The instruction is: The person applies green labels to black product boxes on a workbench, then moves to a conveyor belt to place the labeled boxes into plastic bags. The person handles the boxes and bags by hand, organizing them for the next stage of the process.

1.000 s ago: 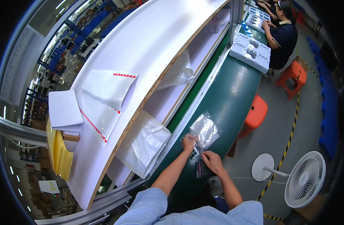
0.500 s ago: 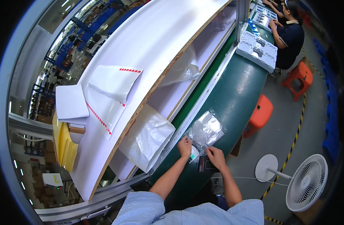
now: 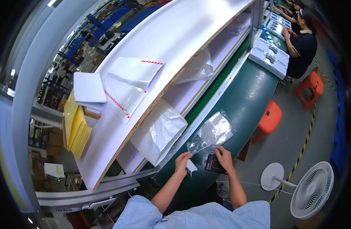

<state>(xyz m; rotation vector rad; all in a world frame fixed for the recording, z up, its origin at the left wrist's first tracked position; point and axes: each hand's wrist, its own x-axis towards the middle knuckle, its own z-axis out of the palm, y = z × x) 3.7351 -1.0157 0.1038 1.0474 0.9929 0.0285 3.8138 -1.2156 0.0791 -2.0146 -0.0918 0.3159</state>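
Observation:
A clear, shiny plastic bag lies on the green bench, its near edge drawn into a line between my two hands. My left hand pinches the left end of that edge. Beside its fingers hangs a small white piece, perhaps a card or label; whether the hand grips it too I cannot tell. At the other end, my right hand is closed on the bag's near right corner. Just left of the right hand, partly under it, a flat black box rests on the bench.
Left of the green bench runs a white shelf with a white bag, a red-edged white envelope and yellow envelopes. Grey-white boxes and co-workers are further along. Orange stools and a white fan stand right.
My left hand has moved left and nearer me, pulling the bag's near edge taut. The white piece has turned and now hangs by that hand. The whole view has shifted slightly.

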